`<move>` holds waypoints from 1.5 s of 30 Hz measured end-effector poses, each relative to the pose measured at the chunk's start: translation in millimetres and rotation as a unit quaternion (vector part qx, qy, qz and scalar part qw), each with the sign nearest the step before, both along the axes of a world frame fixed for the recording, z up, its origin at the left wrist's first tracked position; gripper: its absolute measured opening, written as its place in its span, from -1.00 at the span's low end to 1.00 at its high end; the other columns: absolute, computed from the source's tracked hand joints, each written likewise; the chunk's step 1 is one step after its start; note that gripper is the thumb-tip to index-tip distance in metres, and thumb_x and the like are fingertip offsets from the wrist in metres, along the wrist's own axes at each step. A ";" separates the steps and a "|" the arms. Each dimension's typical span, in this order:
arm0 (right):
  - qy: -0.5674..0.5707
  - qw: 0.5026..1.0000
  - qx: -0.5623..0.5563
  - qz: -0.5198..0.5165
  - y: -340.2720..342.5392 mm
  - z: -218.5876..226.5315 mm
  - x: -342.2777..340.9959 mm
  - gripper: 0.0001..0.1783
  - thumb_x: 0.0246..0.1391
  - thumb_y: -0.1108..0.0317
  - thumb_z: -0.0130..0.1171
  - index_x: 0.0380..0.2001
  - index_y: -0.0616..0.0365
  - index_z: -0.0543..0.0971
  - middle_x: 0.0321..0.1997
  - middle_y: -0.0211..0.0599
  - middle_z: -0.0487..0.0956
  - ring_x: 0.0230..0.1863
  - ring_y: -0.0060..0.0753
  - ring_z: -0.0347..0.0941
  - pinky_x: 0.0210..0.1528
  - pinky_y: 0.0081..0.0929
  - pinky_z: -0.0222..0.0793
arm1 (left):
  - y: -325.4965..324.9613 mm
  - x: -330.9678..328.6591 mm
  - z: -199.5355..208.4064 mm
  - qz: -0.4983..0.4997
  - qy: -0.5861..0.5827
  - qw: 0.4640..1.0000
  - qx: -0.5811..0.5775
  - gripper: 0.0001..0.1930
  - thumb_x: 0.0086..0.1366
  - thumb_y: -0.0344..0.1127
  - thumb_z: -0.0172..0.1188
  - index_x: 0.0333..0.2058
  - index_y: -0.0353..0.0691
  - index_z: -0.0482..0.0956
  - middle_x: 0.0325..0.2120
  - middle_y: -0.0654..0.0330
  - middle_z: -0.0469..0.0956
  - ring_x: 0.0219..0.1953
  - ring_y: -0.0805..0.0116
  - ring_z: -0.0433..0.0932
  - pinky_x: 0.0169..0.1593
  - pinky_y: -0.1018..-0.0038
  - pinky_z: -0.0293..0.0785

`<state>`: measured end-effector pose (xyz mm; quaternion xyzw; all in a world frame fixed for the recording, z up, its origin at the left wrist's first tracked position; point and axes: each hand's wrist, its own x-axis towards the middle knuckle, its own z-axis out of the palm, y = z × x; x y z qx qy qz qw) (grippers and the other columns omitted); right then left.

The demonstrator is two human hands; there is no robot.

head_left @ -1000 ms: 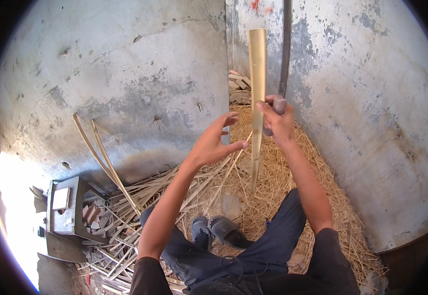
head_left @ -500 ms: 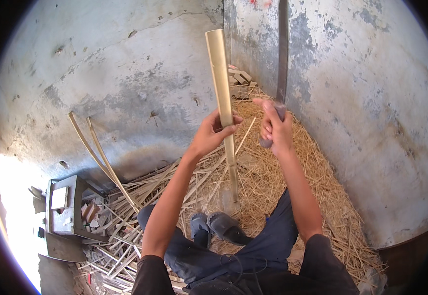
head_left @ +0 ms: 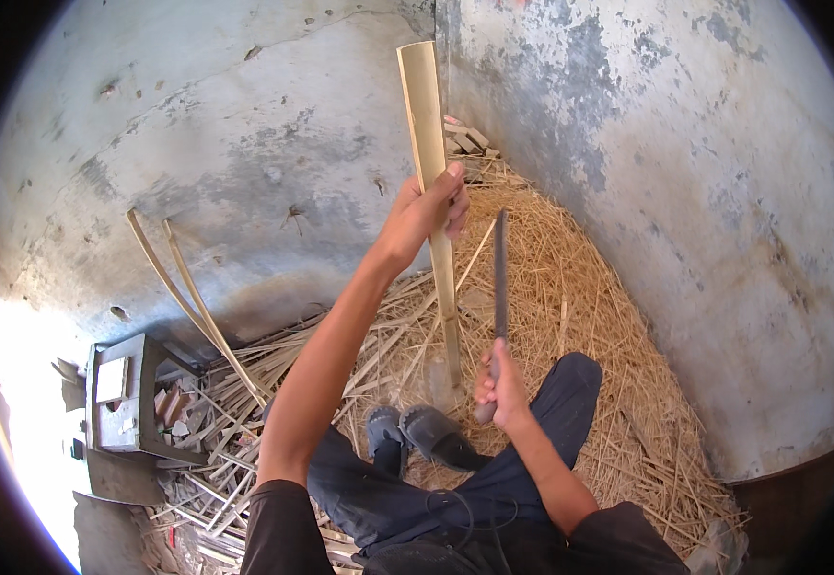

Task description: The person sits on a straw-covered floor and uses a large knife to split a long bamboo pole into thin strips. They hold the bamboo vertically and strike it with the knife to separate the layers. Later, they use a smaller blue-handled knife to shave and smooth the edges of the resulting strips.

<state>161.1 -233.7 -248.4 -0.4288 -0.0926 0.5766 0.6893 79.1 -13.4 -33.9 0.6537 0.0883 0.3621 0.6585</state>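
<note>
A long split length of bamboo [head_left: 421,105] stands upright in front of me, its pale hollow side showing. My left hand [head_left: 425,213] is wrapped around it at mid-height, thumb across the front. The lower end of the bamboo comes down near my feet, close to a small block-like spot on the ground. My right hand [head_left: 503,385] is closed on the handle of a long, narrow-bladed knife [head_left: 501,278]. The blade points up and away from me, to the right of the bamboo and apart from it. Slight blur softens the right hand.
Straw-like shavings [head_left: 570,287] heap up against the right wall. Thin bamboo strips [head_left: 235,450] lie scattered at left, and two bent strips [head_left: 182,287] lean up there. A grey wooden stool [head_left: 118,393] lies on its side. Dark slippers [head_left: 427,436] are on my feet.
My right hand has brought the knife down and toward me from its raised position. My left hand has moved slightly up the bamboo and closed more fully around it.
</note>
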 end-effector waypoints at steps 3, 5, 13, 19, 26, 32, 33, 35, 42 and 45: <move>-0.024 0.998 -0.018 0.058 0.3 -13.8 -24.8 -0.44 0.45 -0.31 0.02 -0.21 0.00 0.35 -0.66 -0.58 0.21 -0.76 -0.69 0.07 -0.67 -0.59 0.10 | -1.6 12.9 -8.3 0.028 -0.023 0.999 0.012 -0.50 0.62 0.11 0.07 -0.48 -0.01 0.22 -0.62 0.45 0.12 -0.58 0.58 0.09 -0.47 0.50 0.08; -0.047 0.995 -0.024 0.080 2.9 -8.0 -38.3 -0.44 0.45 -0.31 0.03 -0.22 0.00 0.34 -0.66 -0.57 0.21 -0.76 -0.68 0.07 -0.66 -0.57 0.10 | -12.3 18.7 -12.2 0.072 -0.038 0.997 0.011 -0.49 0.63 0.09 0.07 -0.49 -0.01 0.22 -0.64 0.47 0.06 -0.58 0.59 -0.01 -0.48 0.50 -0.03; -0.050 0.996 -0.032 0.072 23.4 -24.8 -45.2 -0.54 0.50 -0.14 0.01 -0.31 0.00 0.34 -0.69 -0.56 0.22 -0.78 -0.65 0.10 -0.71 -0.53 0.12 | -7.0 -0.6 -14.8 0.049 -0.066 0.996 -0.036 -0.46 0.63 0.16 0.00 -0.52 0.02 0.18 -0.67 0.48 0.03 -0.63 0.60 -0.03 -0.52 0.50 -0.09; -0.026 0.990 -0.102 0.090 21.6 -51.5 -35.9 -0.56 0.47 -0.11 0.08 -0.32 -0.01 0.34 -0.70 -0.56 0.22 -0.77 -0.63 0.13 -0.71 -0.49 0.13 | -3.9 -12.2 -13.9 0.007 -0.083 0.996 -0.043 -0.46 0.63 0.12 0.02 -0.52 0.02 0.13 -0.68 0.46 0.02 -0.64 0.58 -0.02 -0.52 0.48 -0.09; -0.107 0.991 -0.070 0.044 27.8 -71.2 -58.8 -0.57 0.47 -0.07 0.10 -0.37 -0.03 0.32 -0.69 -0.55 0.19 -0.77 -0.60 0.08 -0.69 -0.46 0.11 | -8.3 -6.6 -20.3 0.103 -0.077 0.991 -0.027 -0.46 0.63 0.12 0.04 -0.52 0.01 0.15 -0.68 0.48 0.01 -0.64 0.61 -0.06 -0.55 0.49 -0.14; 0.020 0.964 -0.254 0.082 0.3 -216.4 -40.3 -0.65 0.41 0.11 0.19 -0.36 0.01 0.33 -0.69 -0.53 0.22 -0.76 -0.56 0.14 -0.69 -0.44 0.14 | -4.6 -16.4 -23.2 0.168 -0.093 0.981 0.004 -0.45 0.64 0.11 0.02 -0.54 0.03 0.15 -0.67 0.47 0.07 -0.64 0.61 -0.04 -0.55 0.49 -0.10; -0.001 0.969 -0.234 0.078 1.2 -214.1 -44.0 -0.67 0.40 0.13 0.19 -0.35 0.01 0.34 -0.69 -0.53 0.22 -0.76 -0.56 0.14 -0.68 -0.45 0.14 | -8.3 -13.2 -22.7 0.205 -0.088 0.975 0.010 -0.44 0.64 0.12 0.02 -0.55 0.03 0.15 -0.67 0.47 0.07 -0.63 0.61 -0.02 -0.55 0.50 -0.08; -0.043 0.978 -0.193 0.069 7.6 -195.0 -55.2 -0.71 0.38 0.18 0.21 -0.33 0.00 0.35 -0.68 -0.54 0.23 -0.76 -0.57 0.14 -0.68 -0.46 0.13 | -14.4 -6.1 -18.7 0.279 -0.075 0.957 0.019 -0.43 0.65 0.12 0.02 -0.56 0.04 0.14 -0.67 0.48 0.07 -0.62 0.62 0.01 -0.54 0.51 -0.05; -0.026 0.993 -0.023 0.112 14.8 -51.6 -51.4 -0.73 0.42 0.20 0.20 -0.32 0.01 0.38 -0.67 -0.55 0.26 -0.76 -0.64 0.16 -0.68 -0.50 0.14 | 9.8 -6.3 -26.8 0.166 -0.135 0.976 -0.040 -0.57 0.65 0.16 -0.03 -0.29 -0.04 0.29 -0.57 0.39 0.27 -0.57 0.49 0.27 -0.38 0.47 0.33; -0.013 0.994 0.008 0.106 12.9 -20.4 -46.7 -0.66 0.42 0.17 0.21 -0.40 0.03 0.38 -0.66 -0.55 0.27 -0.75 -0.67 0.17 -0.66 -0.52 0.16 | 9.9 -10.5 -25.0 0.130 -0.096 0.987 0.009 -0.58 0.63 0.18 0.00 -0.17 -0.08 0.32 -0.54 0.32 0.39 -0.54 0.43 0.40 -0.32 0.42 0.46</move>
